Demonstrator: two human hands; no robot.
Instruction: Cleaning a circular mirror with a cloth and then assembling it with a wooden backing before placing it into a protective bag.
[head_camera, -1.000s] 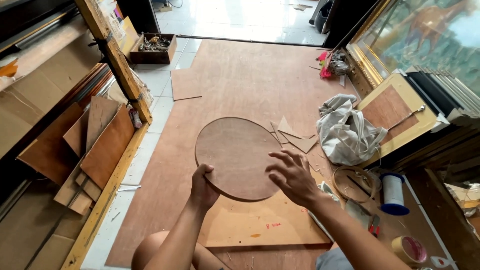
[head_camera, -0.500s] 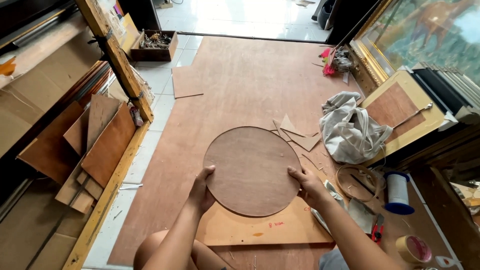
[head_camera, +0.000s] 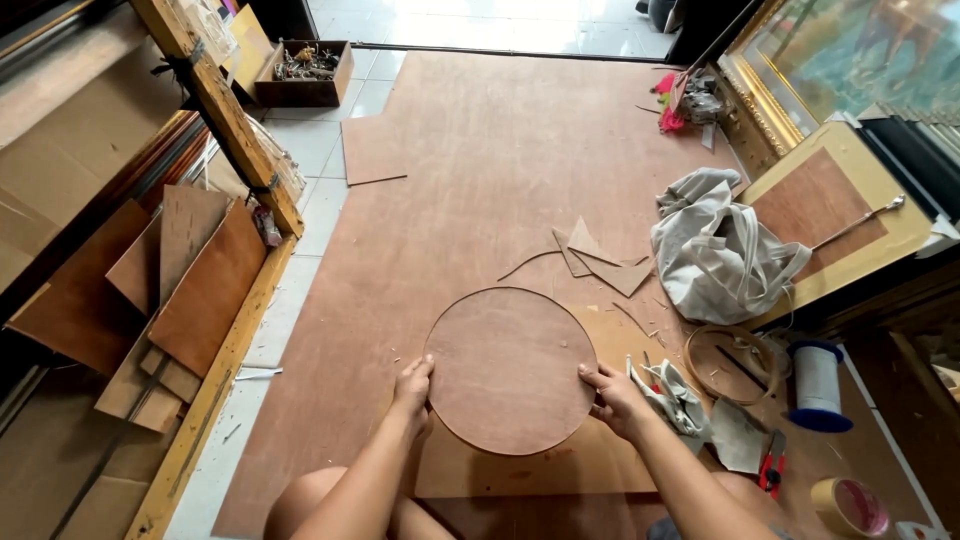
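Head view, looking down: I am seeing both hands gripping a round wooden disc by its opposite edges. The left hand is curling its fingers over the disc's left rim, and the right hand is pinching the right rim, thumb lying on top. The disc is lying flat, or nearly so, over a rectangular plywood piece which is resting on a large brown plywood sheet covering the floor, directly in front of my knees.

Just beside the right hand, a pair of pale work gloves is lying crumpled, almost touching the wrist. Further right, a thin wooden hoop is sitting near a white spool with a blue base. Red-handled pliers and a roll of tape are lying nearer the lower right corner. Beyond the disc, triangular wood offcuts are scattered, with a grey cloth bag bunched up next to them. To the left, a yellow timber frame is leaning across stacked brown boards. A box of small hardware is standing well apart at the top left.
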